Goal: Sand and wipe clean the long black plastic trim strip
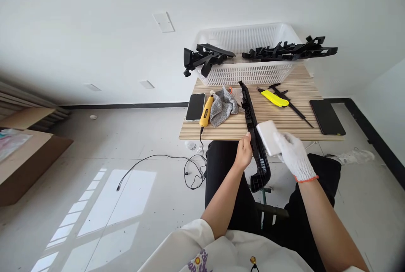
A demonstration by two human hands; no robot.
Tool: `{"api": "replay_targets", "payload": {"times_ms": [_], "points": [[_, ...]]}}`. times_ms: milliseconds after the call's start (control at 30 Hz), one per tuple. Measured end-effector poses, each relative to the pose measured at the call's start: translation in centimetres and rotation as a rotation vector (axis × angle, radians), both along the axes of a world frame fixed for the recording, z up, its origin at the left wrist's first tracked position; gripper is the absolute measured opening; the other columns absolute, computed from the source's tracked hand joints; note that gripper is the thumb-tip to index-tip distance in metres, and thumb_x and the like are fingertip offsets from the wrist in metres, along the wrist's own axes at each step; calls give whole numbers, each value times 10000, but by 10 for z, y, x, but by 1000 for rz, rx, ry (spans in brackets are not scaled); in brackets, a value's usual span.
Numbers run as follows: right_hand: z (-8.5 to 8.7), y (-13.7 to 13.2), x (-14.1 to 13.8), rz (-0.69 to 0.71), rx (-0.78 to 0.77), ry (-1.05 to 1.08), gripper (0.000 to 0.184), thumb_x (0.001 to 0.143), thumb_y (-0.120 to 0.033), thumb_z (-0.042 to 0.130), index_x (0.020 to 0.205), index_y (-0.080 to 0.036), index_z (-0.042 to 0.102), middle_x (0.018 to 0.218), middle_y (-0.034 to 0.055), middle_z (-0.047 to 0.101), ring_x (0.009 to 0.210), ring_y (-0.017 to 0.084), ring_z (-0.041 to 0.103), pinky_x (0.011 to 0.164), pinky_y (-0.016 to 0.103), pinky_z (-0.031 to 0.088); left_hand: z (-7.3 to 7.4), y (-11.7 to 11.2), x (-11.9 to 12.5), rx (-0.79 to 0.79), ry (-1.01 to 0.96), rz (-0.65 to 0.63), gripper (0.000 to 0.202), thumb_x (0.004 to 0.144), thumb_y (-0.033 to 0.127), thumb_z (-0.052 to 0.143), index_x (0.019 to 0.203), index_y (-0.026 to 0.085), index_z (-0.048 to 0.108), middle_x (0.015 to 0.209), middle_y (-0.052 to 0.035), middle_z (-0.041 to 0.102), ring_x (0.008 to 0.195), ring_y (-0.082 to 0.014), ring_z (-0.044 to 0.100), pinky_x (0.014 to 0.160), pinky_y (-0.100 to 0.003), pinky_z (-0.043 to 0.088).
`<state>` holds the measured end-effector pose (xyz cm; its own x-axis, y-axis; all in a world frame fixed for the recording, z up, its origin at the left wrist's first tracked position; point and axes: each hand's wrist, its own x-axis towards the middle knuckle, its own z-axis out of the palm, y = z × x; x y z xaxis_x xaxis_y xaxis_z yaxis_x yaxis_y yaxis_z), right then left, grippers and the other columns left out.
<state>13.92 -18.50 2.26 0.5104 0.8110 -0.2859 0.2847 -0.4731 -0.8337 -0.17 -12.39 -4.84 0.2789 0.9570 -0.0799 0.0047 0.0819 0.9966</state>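
Note:
My bare left hand is closed around the side of a long black plastic part, which reaches from over the table down past its front edge towards my lap. Its lower end is bent and carries pale lettering. In a white knit glove, my right hand grips a white rectangular pad close to the part's right side; whether the pad touches the part I cannot tell. A grey cloth and a yellow handheld tool with a black cord lie left of the part.
A white plastic basket with several black parts stands at the table's back. On the striped table lie a yellow utility knife, a black caliper and two phones, one left, one right. A cardboard box sits left.

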Motion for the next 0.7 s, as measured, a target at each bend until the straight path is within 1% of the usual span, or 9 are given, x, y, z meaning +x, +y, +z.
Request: {"api": "replay_targets", "payload": {"times_ms": [67, 167, 300, 367, 433, 467, 567, 633, 700], "points": [[-1, -3, -2, 64, -17, -57, 487, 835, -651, 520, 882, -189, 665, 738, 65, 667, 573, 176, 558, 502, 277, 385, 0, 0, 1, 56, 9, 9, 514, 989, 588, 295, 641, 212, 341, 619, 30, 380, 609, -119, 369, 610, -255, 329], [-4, -5, -4, -112, 55, -211, 482, 840, -646, 511, 880, -190, 662, 736, 60, 660, 589, 172, 555, 521, 276, 395, 0, -2, 5, 96, 22, 35, 513, 997, 574, 290, 640, 212, 351, 632, 23, 414, 624, -124, 402, 642, -255, 353], [-10, -4, -7, -36, 55, -92, 413, 811, -598, 568, 798, -191, 641, 605, 22, 595, 491, 139, 491, 453, 253, 361, 4, -7, 10, 92, 54, 34, 503, 1014, 537, 264, 754, 195, 525, 730, -25, 584, 712, -161, 542, 714, -267, 419], [-12, -2, -8, -180, 108, -135, 403, 805, -594, 575, 727, -199, 598, 553, 11, 554, 478, 130, 469, 435, 243, 339, 7, -10, 11, 101, 103, 10, 484, 1012, 537, 281, 861, 192, 584, 784, -46, 639, 757, -185, 592, 748, -279, 436], [-14, 0, -7, -338, 155, -32, 435, 825, -636, 517, 715, -216, 548, 480, -21, 473, 421, 119, 407, 394, 243, 295, 11, -13, 9, 105, 112, -22, 464, 1009, 543, 293, 994, 204, 609, 879, -65, 684, 842, -212, 636, 797, -295, 447], [-14, 0, -7, -356, 160, 52, 441, 822, -650, 514, 722, -222, 536, 459, -36, 444, 396, 113, 379, 376, 244, 275, 12, -14, 8, 99, 99, -40, 461, 1010, 545, 291, 1068, 214, 607, 942, -74, 700, 900, -227, 652, 823, -304, 451], [-17, 3, -6, -259, 143, 128, 394, 727, -582, 681, 720, -210, 550, 489, -39, 485, 406, 98, 396, 376, 236, 289, 14, -15, 4, 82, 61, -91, 468, 1005, 559, 296, 1191, 231, 573, 1063, -98, 709, 1024, -264, 664, 868, -332, 466], [-18, 7, -6, -271, 145, 78, 368, 707, -537, 713, 708, -204, 555, 505, -33, 505, 421, 95, 410, 384, 236, 297, 14, -15, 2, 63, 48, -131, 482, 997, 579, 290, 1176, 220, 557, 999, -102, 710, 946, -261, 691, 810, -329, 494], [-17, 11, -5, -305, 157, 31, 393, 806, -595, 576, 726, -211, 548, 464, -44, 440, 390, 95, 366, 373, 251, 265, 14, -14, 0, 15, 23, -200, 509, 985, 615, 266, 1166, 212, 518, 826, -64, 685, 716, -226, 694, 679, -310, 512]]}}
